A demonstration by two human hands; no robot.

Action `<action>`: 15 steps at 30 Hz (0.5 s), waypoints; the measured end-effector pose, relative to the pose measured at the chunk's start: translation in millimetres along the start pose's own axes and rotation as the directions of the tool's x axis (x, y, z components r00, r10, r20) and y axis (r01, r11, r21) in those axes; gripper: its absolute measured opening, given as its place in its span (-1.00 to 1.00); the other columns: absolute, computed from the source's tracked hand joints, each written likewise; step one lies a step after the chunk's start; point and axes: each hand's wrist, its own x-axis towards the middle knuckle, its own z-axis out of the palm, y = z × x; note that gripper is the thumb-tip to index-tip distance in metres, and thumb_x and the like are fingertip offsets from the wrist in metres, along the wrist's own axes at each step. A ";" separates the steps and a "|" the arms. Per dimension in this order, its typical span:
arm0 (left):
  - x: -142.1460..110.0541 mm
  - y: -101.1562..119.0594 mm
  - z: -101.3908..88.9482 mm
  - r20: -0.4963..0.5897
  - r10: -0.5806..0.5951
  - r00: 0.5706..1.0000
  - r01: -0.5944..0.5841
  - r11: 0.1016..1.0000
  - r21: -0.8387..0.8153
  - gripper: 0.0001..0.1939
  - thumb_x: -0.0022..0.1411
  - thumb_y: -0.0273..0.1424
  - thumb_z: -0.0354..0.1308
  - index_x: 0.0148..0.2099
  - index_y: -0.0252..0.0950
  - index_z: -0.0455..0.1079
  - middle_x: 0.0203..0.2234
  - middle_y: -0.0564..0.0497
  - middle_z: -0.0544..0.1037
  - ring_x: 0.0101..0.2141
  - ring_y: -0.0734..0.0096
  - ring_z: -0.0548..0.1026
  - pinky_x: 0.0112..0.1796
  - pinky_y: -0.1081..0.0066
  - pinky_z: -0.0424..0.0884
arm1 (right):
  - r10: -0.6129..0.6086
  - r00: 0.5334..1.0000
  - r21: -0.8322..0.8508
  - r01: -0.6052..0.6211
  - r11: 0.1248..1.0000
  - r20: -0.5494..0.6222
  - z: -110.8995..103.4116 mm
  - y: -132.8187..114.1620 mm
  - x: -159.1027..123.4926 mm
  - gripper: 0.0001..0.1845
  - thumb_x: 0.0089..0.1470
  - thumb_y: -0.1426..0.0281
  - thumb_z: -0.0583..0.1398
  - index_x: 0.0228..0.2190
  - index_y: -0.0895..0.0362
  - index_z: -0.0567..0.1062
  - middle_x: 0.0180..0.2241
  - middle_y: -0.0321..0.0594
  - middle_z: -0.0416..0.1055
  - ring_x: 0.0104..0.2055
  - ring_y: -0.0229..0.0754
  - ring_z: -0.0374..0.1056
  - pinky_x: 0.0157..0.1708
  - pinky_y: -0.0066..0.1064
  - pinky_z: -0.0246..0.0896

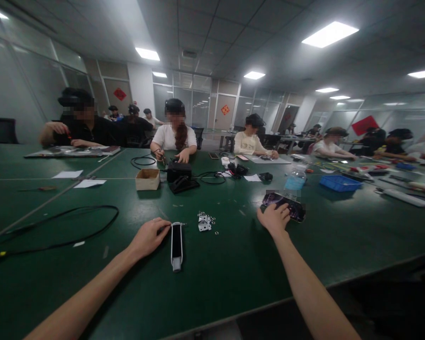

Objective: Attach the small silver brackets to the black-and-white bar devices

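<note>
My left hand [150, 237] has its fingers closed at the upper end of a long white frame with a dark inside [177, 243], which lies on the green table [219, 293]. A thin pin-like piece sticks out at the right of that end. To the right of the frame lie a small white metal bracket [204, 223] and several small rings or nuts [213, 220]. Farther right, my right hand [274, 219] rests with fingers apart over a phone [294, 208] whose screen is lit. Its fingertips touch the screen.
Ahead stand a small open cardboard box [148, 180], a black device [179, 172] and a clear bottle [296, 178]. A blue tray [341, 182] is at the right, a black cable [102, 231] loops at the left. Several people sit across the table.
</note>
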 end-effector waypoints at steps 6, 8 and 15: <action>0.1 0.6 -1.0 0.021 0.005 1.000 -0.006 1.000 0.019 -0.62 0.29 -0.30 -0.12 -0.09 -0.34 0.47 -0.25 -0.12 0.55 -0.27 0.25 0.50 -0.20 0.33 0.41 | -0.139 0.990 -0.049 0.139 0.989 0.005 2.8 -15.5 -16.8 -0.32 0.09 0.09 0.03 0.02 0.41 0.24 0.21 0.47 -0.16 0.23 0.37 -0.11 0.11 0.01 -0.19; 0.1 -0.5 -0.4 0.020 0.011 1.000 -0.011 1.000 0.018 -0.62 0.29 -0.30 -0.12 -0.09 -0.34 0.47 -0.24 -0.12 0.54 -0.26 0.25 0.50 -0.20 0.33 0.40 | -0.187 0.982 -0.054 0.188 0.981 0.015 3.8 -20.3 -22.8 -0.33 0.09 0.09 0.04 0.02 0.40 0.24 0.21 0.45 -0.15 0.23 0.37 -0.12 0.11 -0.01 -0.19; 0.1 -1.9 1.6 0.009 0.012 1.000 -0.012 1.000 0.028 -0.64 0.29 -0.30 -0.11 -0.11 -0.31 0.47 -0.25 -0.10 0.55 -0.26 0.26 0.50 -0.19 0.33 0.41 | -0.328 0.943 0.009 0.328 0.945 0.060 6.7 -38.0 -39.7 -0.37 0.13 0.11 -0.01 0.04 0.36 0.22 0.25 0.36 -0.21 0.27 0.31 -0.21 0.14 -0.01 -0.28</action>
